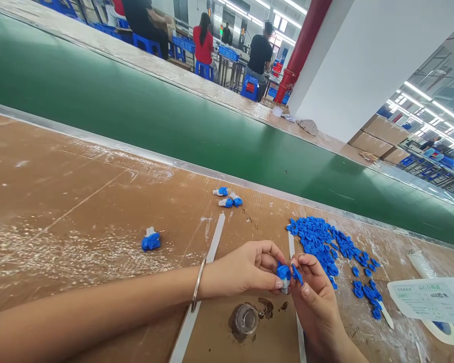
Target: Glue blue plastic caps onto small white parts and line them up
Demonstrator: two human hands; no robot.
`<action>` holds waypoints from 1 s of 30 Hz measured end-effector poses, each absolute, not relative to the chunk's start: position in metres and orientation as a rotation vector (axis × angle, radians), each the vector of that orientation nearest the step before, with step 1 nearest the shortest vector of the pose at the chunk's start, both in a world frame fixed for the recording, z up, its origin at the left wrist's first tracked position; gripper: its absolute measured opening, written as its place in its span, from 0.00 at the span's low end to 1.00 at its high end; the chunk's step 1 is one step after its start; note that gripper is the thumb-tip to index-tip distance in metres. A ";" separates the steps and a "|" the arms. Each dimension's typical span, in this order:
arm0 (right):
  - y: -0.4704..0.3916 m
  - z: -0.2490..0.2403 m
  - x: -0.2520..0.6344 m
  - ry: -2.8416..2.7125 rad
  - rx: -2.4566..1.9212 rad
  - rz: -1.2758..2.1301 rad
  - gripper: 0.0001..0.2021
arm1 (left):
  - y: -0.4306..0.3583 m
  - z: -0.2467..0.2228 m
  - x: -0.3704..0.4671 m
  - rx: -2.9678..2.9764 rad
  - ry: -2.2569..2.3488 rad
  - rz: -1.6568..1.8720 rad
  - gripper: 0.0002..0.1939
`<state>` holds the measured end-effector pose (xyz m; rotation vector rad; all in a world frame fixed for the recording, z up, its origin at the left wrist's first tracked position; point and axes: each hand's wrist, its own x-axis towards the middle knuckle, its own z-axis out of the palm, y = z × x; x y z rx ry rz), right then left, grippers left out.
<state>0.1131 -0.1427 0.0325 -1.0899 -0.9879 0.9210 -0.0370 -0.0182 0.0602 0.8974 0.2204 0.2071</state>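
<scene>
Between thumb and fingers, my left hand (255, 269) pinches a small blue-and-white plastic part (283, 275). Close beside it, my right hand (316, 290) is closed on a small flat blue plastic piece (297, 275); the two pieces are almost touching, and I cannot tell whether they meet. Below the hands, a small clear round jar (246, 318) stands on brown board among dark wet spots. A heap of loose blue pieces (318, 242) lies beyond my right hand. Several blue-and-white parts (230, 197) sit near the table's far edge, with one blue-and-white part (151, 240) farther left.
A green conveyor belt (174, 116) runs across beyond the brown worktable (79, 201). At right lie a labelled translucent plastic container (431, 300), a roll of tape (444, 333) and a white stick (386, 315). People sit on blue stools in the background, near a red pipe (300, 45).
</scene>
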 end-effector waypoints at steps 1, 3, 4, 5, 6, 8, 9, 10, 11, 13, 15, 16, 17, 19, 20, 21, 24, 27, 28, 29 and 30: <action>-0.142 0.033 0.112 -0.997 -1.063 0.932 0.17 | -0.018 0.060 -0.037 0.896 0.223 0.203 0.25; -0.141 0.033 0.111 -1.046 -1.031 0.937 0.15 | -0.018 0.059 -0.038 0.900 0.228 0.189 0.24; -0.140 0.033 0.111 -1.080 -1.031 0.921 0.14 | -0.018 0.059 -0.038 0.902 0.230 0.184 0.24; -0.140 0.034 0.111 -1.115 -1.046 0.883 0.12 | -0.019 0.059 -0.038 0.901 0.231 0.183 0.24; -0.140 0.036 0.111 -1.155 -1.074 0.817 0.10 | -0.019 0.059 -0.038 0.894 0.232 0.185 0.24; -0.141 0.038 0.110 -1.268 -1.158 0.599 0.06 | -0.021 0.060 -0.038 0.871 0.227 0.192 0.24; -0.142 0.038 0.108 -1.343 -1.196 0.451 0.05 | -0.022 0.060 -0.039 0.860 0.225 0.193 0.24; -0.144 0.037 0.107 -1.424 -1.220 0.293 0.06 | -0.024 0.061 -0.039 0.852 0.227 0.196 0.24; -0.146 0.036 0.106 -1.496 -1.233 0.144 0.09 | -0.026 0.061 -0.040 0.847 0.235 0.199 0.24; -0.151 0.029 0.103 -1.593 -1.232 -0.066 0.14 | -0.030 0.061 -0.041 0.849 0.263 0.204 0.24; -0.156 0.023 0.100 -1.629 -1.233 -0.124 0.17 | -0.032 0.061 -0.042 0.868 0.282 0.208 0.23; -0.158 0.021 0.099 -1.634 -1.230 -0.112 0.18 | -0.032 0.062 -0.043 0.887 0.282 0.205 0.22; -0.158 0.021 0.099 -1.648 -1.220 -0.077 0.18 | -0.030 0.064 -0.043 0.923 0.281 0.198 0.21; -0.152 0.026 0.104 -1.723 -1.208 0.036 0.18 | -0.020 0.070 -0.043 1.089 0.290 0.185 0.17; -0.147 0.029 0.109 -1.769 -1.227 0.072 0.16 | -0.013 0.074 -0.044 1.242 0.306 0.175 0.15; -0.141 0.033 0.116 -1.805 -1.271 0.076 0.15 | -0.004 0.079 -0.046 1.441 0.334 0.159 0.12; -0.115 0.038 0.145 -1.776 -1.489 -0.071 0.11 | 0.027 0.090 -0.057 2.176 0.481 0.046 0.06; -0.090 0.029 0.178 -1.699 -1.655 -0.166 0.11 | 0.052 0.090 -0.075 2.658 0.718 -0.151 0.07; -0.084 0.025 0.186 -1.696 -1.694 -0.179 0.12 | 0.059 0.088 -0.082 2.730 0.817 -0.205 0.07; -0.079 0.020 0.193 -1.700 -1.727 -0.189 0.13 | 0.065 0.087 -0.088 2.772 0.922 -0.249 0.06; -0.075 0.016 0.198 -1.708 -1.750 -0.194 0.14 | 0.071 0.086 -0.092 2.789 1.030 -0.281 0.04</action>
